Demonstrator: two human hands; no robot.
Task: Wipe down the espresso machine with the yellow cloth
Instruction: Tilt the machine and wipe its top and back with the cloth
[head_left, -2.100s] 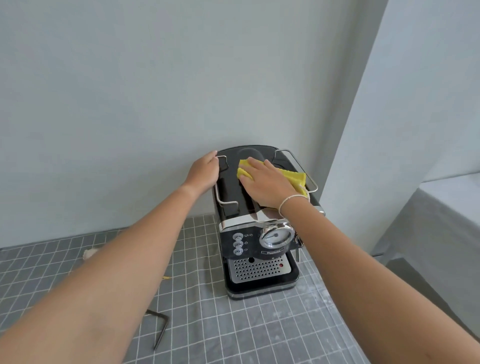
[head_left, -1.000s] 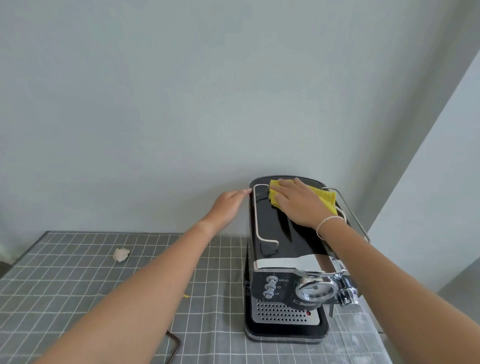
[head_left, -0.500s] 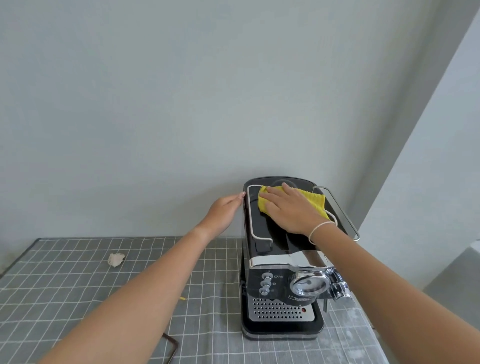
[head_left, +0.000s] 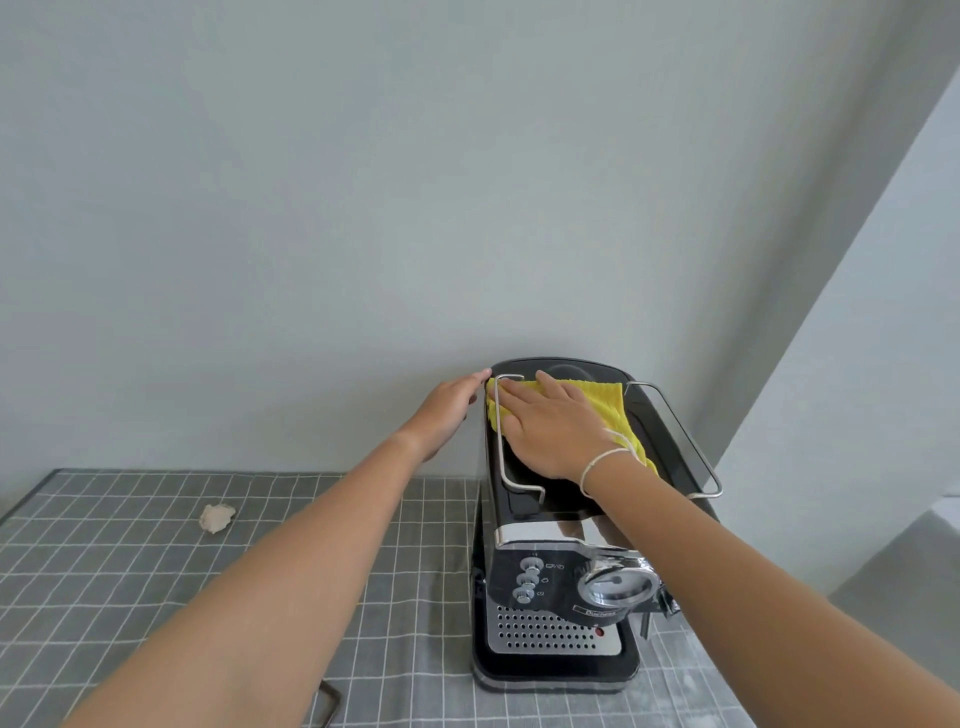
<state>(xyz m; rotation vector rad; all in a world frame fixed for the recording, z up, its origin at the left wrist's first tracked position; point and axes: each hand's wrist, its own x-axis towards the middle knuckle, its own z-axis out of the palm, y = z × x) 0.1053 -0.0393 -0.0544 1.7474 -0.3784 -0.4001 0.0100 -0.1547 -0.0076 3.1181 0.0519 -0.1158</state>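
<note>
A black and chrome espresso machine (head_left: 550, 587) stands on the grey checked tablecloth against the wall, its front facing me. The yellow cloth (head_left: 610, 402) lies flat on the machine's black top, between the two chrome rails. My right hand (head_left: 550, 426) presses flat on the cloth, fingers stretched to the top's left rear corner beside the left rail. My left hand (head_left: 447, 410) rests with straight fingers against the machine's upper left side, fingertips at the top rear edge. It holds nothing.
A small crumpled beige scrap (head_left: 217, 517) lies on the grey checked tablecloth (head_left: 104, 561) to the left. A bent dark metal piece (head_left: 330, 701) shows at the bottom edge. The wall stands right behind the machine. A grey surface (head_left: 909, 561) sits lower right.
My right hand has slid the yellow cloth leftward across the machine's top, up to the left rail. My left hand stays braced on the left side. The view has shifted slightly.
</note>
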